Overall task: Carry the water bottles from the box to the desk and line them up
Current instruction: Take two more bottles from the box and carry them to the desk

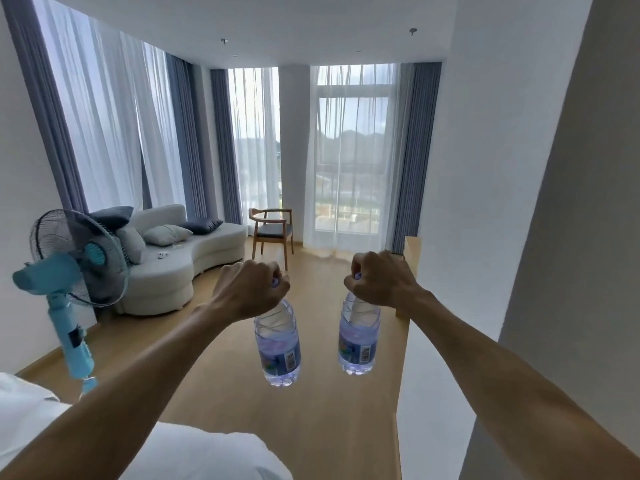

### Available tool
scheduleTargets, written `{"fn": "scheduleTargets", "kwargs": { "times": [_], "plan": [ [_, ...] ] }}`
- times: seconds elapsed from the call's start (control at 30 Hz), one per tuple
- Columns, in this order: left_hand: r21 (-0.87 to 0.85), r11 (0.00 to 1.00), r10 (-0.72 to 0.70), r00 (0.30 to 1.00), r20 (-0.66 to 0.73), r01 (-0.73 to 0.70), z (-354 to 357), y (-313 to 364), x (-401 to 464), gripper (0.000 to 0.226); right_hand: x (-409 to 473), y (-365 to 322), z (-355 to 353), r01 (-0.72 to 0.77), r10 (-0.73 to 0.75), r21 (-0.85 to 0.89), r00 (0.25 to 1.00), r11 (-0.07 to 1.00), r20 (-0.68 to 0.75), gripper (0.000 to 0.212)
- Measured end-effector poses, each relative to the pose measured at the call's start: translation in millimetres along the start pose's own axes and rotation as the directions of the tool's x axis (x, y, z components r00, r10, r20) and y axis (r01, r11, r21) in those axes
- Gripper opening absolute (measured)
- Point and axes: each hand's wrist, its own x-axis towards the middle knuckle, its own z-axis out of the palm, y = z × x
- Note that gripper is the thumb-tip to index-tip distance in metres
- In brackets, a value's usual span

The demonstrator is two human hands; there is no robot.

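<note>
White fabric point(207, 455) lies nearest, below two bare outstretched forearms. Left hand point(251, 289) is clenched on the cap of a clear ribbed plastic left bottle point(278, 351); right hand point(379, 282) likewise clamps the right bottle point(358, 341). Both hang upright over the wooden floor point(329, 410).
</note>
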Motion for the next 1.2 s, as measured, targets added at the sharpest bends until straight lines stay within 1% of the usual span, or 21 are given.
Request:
{"fn": "scheduleTargets", "kwargs": {
  "times": [0.1, 0.27, 0.47, 0.57, 0.7, 0.77, 0.9, 1.03, 1.2],
  "plan": [
    [0.003, 0.999, -0.032, 0.999, -0.008, 0.032, 24.6, -12.0, 45.2, 0.027, 47.4, 32.3, 19.5, -0.008, 0.008, 0.020, 0.999, 1.000, -0.031, 0.017],
    [0.017, 0.997, -0.070, 0.998, -0.007, 0.070, 74.5, -39.2, 116.9, 0.029, 124.5, 78.1, 54.4, -0.031, 0.033, 0.069, 0.999, 0.997, -0.031, 0.019],
    [-0.005, 0.999, -0.051, 0.999, 0.015, 0.051, 156.5, -85.8, 210.5, 0.028, 224.8, 130.5, 110.2, -0.039, 0.038, 0.032, 0.999, 0.999, 0.039, 0.016],
    [-0.016, 1.000, -0.019, 1.000, 0.010, 0.019, 198.3, -114.7, 269.6, 0.028, 283.4, 157.2, 137.9, -0.050, 0.048, 0.018, 0.996, 0.999, 0.073, 0.016],
    [-0.044, 0.999, -0.010, 1.000, -0.004, 0.010, 244.9, -156.1, 359.6, 0.030, 363.8, 196.9, 164.3, -0.109, 0.108, 0.039, 0.994, 0.993, 0.032, 0.015],
    [-0.028, 0.999, -0.024, 0.999, -0.037, 0.023, 264.5, -172.3, 404.0, 0.032, 400.3, 217.3, 175.0, -0.148, 0.148, 0.055, 0.989, 0.987, 0.002, 0.016],
    [-0.065, 0.998, 0.003, 0.998, -0.058, -0.007, 304.6, -190.4, 477.2, 0.034, 463.9, 260.9, 197.5, -0.219, 0.221, 0.044, 0.974, 0.975, -0.040, 0.017],
    [-0.090, 0.996, 0.003, 0.998, -0.063, -0.009, 350.0, -204.7, 540.7, 0.034, 521.2, 309.5, 228.2, -0.282, 0.284, 0.045, 0.958, 0.958, -0.037, 0.016],
    [-0.105, 0.994, 0.004, 0.999, -0.045, -0.009, 415.9, -214.4, 617.0, 0.037, 591.0, 376.2, 272.5, -0.304, 0.305, 0.052, 0.952, 0.951, -0.018, 0.014]
  ]
}}
